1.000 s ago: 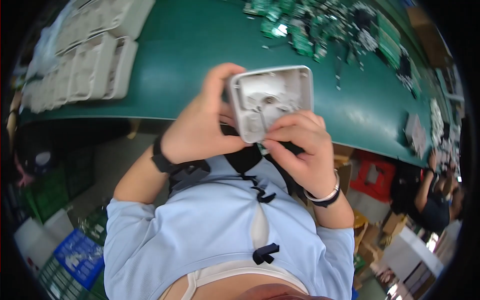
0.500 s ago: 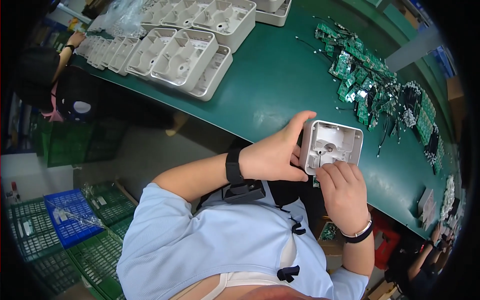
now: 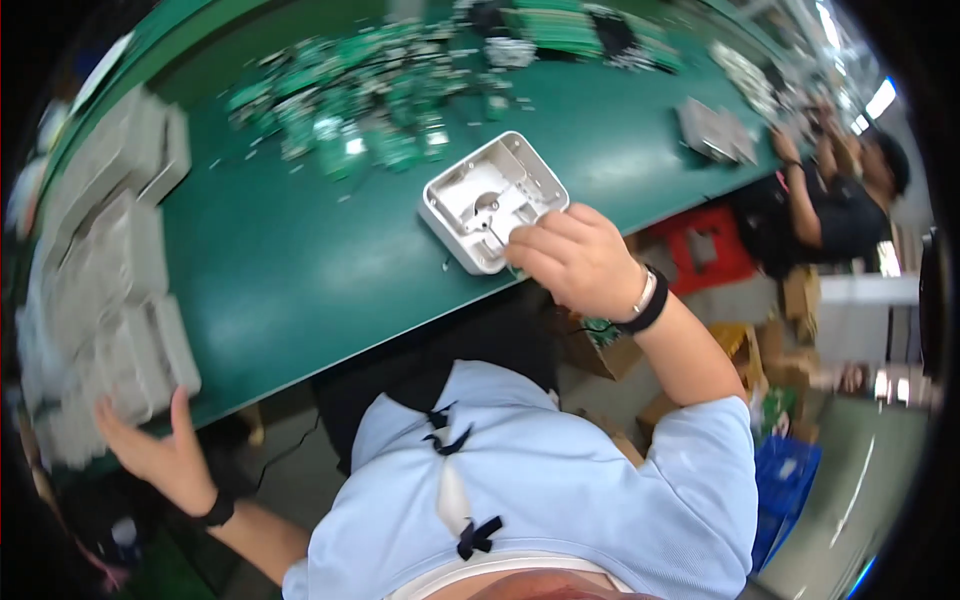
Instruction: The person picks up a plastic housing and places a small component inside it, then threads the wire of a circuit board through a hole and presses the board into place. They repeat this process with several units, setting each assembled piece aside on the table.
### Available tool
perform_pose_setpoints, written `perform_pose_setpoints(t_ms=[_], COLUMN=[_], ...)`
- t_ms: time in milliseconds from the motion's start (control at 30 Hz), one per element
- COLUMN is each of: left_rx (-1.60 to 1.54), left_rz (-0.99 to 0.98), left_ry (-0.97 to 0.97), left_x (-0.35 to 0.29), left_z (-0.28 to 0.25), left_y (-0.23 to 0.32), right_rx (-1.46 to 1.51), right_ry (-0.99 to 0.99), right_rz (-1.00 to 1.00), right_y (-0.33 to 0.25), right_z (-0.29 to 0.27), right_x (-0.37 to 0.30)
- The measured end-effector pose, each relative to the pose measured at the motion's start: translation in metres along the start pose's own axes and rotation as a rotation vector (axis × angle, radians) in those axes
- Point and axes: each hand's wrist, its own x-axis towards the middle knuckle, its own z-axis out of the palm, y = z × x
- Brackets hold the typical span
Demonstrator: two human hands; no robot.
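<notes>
A white square plastic housing (image 3: pixel 449 212) with moulded compartments, open side up, is at the table's near edge. My right hand (image 3: pixel 580 258) is closed at its near right corner, fingers curled over the wall; the fingertips are partly hidden. A thin dark wire (image 3: pixel 490 236) shows inside the housing beside these fingers. Just under them a small bit of green circuit board (image 3: pixel 516 272) peeks out. Far to the left, my left hand (image 3: pixel 160 455) is open, thumb and fingers spread, beside the nearest of the stacked white housings (image 3: pixel 135 350). Blur hides whether it touches one.
Green circuit boards with wires (image 3: pixel 370 95) lie in a heap along the far side of the green table (image 3: pixel 290 290). A grey-white stack of parts (image 3: pixel 715 132) stands at the right. Beyond it a person (image 3: pixel 830 190) works. A red stool (image 3: pixel 705 250) and cardboard box (image 3: pixel 605 350) are below.
My left hand has let go of the white housing and swung left to the stacked housings. My right hand stays at the housing's corner. The view has turned to the right.
</notes>
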Motion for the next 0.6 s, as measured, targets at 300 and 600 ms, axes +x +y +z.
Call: perform_pose_setpoints(t_ms=[300, 600], left_rx=[0.107, 0.364], left_rz=[-0.157, -0.324], left_ry=[-0.245, -0.422], left_x=[0.015, 0.023], left_z=[0.028, 0.030], left_y=[-0.013, -0.033], right_rx=[-0.303, -0.413], right_ry=[0.100, 0.115], right_rz=[0.378, 0.524], right_y=[0.121, 0.197], right_z=[-0.019, -0.015], right_x=[-0.149, -0.192])
